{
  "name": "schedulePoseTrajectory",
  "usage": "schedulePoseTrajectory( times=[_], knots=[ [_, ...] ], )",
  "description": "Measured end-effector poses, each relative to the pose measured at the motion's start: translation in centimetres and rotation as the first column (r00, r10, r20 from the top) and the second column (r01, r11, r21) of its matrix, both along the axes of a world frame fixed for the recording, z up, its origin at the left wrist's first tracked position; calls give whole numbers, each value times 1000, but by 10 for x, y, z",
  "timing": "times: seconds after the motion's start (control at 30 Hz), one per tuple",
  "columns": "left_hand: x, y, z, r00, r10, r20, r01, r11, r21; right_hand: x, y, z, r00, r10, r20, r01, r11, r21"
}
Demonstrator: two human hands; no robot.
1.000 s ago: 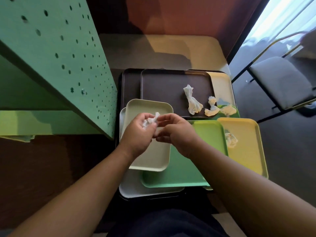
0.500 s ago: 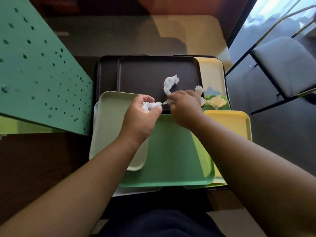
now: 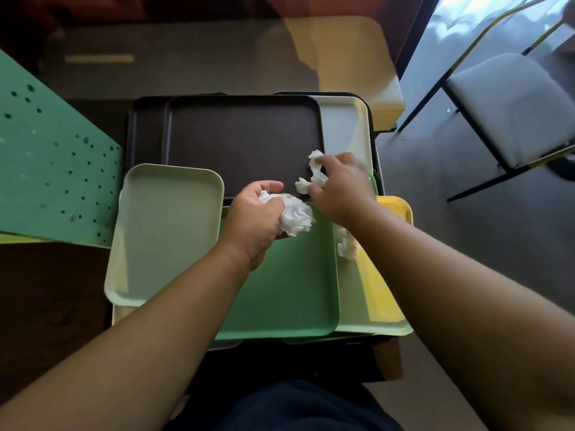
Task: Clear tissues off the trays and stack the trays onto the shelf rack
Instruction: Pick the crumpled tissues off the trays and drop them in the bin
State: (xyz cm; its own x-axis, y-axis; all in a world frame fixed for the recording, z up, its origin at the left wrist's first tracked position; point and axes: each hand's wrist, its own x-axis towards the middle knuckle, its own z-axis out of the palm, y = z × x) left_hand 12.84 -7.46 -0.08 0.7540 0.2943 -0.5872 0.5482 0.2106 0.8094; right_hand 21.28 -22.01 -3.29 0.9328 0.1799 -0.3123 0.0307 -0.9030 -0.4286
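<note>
I see the left hand (image 3: 259,217) closed around a crumpled white wad (image 3: 295,217) that bulges out past the fingers, just over the far edge of the green tray (image 3: 289,300). The right hand (image 3: 340,189) pinches a twisted tissue (image 3: 315,169) at the near right corner of the brown tray (image 3: 242,144) — fingers curled shut on it. One more tissue (image 3: 346,245) lies loose beside the green tray, half hidden under the right wrist.
</note>
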Motion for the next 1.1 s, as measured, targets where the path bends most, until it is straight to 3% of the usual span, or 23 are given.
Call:
schedulePoseTrajectory(
  times=[0.1,0.2,0.27,0.33,0.4,0.43,0.53,0.63,0.83,0.9,0.97,1.03,1.1],
  knots=[
    [-2,-5,2,1000,21,0,-21,997,69,1,-8,-8,986,146,80,-132,978,-164],
    [1,-8,1,997,79,-1,-78,986,148,-11,-10,2,974,37,223,-50,997,56],
    [3,-12,4,997,71,7,-71,990,118,-28,-9,19,995,-20,93,-16,927,374],
    [5,-19,5,1000,11,-6,-10,997,73,-48,-12,38,985,93,-148,15,798,602],
    [6,-27,6,1000,-22,18,21,999,38,-59,-21,42,944,135,-301,122,704,700],
    [6,-31,6,999,-22,36,20,999,46,-59,-26,38,946,58,-319,192,694,694],
    [5,-36,3,999,-36,27,33,994,109,-37,-47,17,957,-284,-52,279,864,420],
    [-1,-39,0,997,-75,7,73,990,120,-11,-58,2,975,-192,109,187,981,60],
    [-17,-42,-1,993,-112,-22,114,974,197,18,-61,-13,996,-36,86,62,948,-313],
    [-18,-43,0,995,-98,-33,103,977,188,15,-60,-10,992,-112,61,122,974,-189],
    [-16,-44,6,997,-63,-49,68,993,92,0,-58,5,970,-241,20,236,961,141],
    [-11,-47,14,996,-60,-67,58,998,-37,-30,-54,29,965,-255,-63,257,864,433],
    [-6,-51,20,990,-125,-67,119,989,-88,-65,-49,50,969,-124,-214,232,755,613]
  ],
)
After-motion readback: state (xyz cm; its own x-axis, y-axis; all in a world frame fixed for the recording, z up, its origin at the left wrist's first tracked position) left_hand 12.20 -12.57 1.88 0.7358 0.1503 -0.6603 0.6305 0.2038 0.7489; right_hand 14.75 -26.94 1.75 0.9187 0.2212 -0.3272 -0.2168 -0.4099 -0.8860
